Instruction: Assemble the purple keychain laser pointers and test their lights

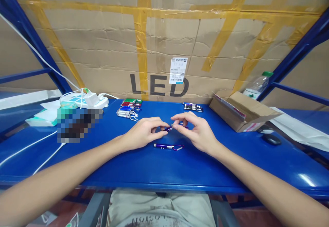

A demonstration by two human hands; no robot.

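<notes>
Between the fingers of my left hand (145, 132) is the body of a small purple keychain flashlight (168, 129). My right hand (197, 131) pinches the same light at its clip end, and its fingers hide much of the clip. A second purple flashlight (163, 146) lies on the blue table just below my hands, its carabiner clip (178, 147) pointing right. Beyond my left hand lies a row of green, red, blue and silver flashlights (128, 108). Some blue and black ones (192, 107) lie farther back, beyond my right hand.
An open cardboard box (239, 114) stands at the right, with a black computer mouse (271, 139) beside it and a plastic bottle (259, 83) behind. At the left are a power strip (77, 100), a tissue pack (43, 115) and white cables. A large carton (108, 55) walls off the back.
</notes>
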